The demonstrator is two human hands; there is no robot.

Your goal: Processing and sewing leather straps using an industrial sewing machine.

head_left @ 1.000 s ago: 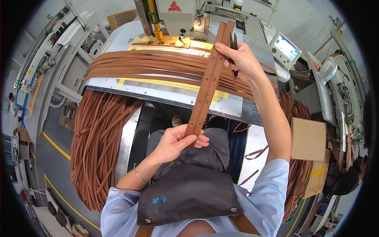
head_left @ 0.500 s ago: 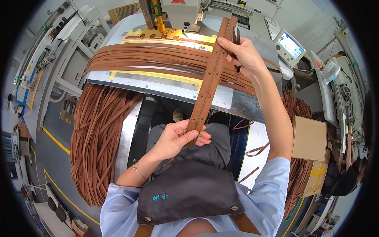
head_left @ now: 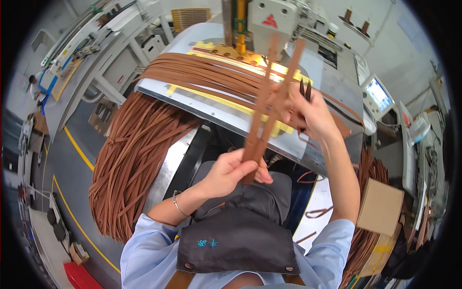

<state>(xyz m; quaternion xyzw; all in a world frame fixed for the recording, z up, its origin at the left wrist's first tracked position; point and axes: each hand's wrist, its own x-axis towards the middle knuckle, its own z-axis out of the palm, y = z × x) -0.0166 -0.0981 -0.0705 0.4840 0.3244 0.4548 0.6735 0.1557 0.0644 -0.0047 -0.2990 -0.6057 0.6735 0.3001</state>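
My left hand (head_left: 231,174) is closed round the near end of a pair of brown leather-like straps (head_left: 263,94), held tilted above my lap. Their far ends stand apart in a narrow V and are smeared by motion. My right hand (head_left: 314,114) is beside the straps' middle, with black pointed snips (head_left: 304,89) in its grip, points upward. Its fingertips are partly blurred, so I cannot tell whether they also pinch a strap. Behind, a flat bundle of brown straps (head_left: 202,70) lies across the metal machine table (head_left: 211,111).
A sewing machine head (head_left: 272,21) rises behind the table, near a lit gold-coloured clamp plate (head_left: 231,54). Thick strap bundles (head_left: 130,168) hang on the left, with more at the right. A control screen (head_left: 378,95) and a cardboard box (head_left: 380,207) stand to the right.
The straps, side by side before, have come apart at their far ends. My right hand has moved nearer, down from the far end. The view has turned a little.
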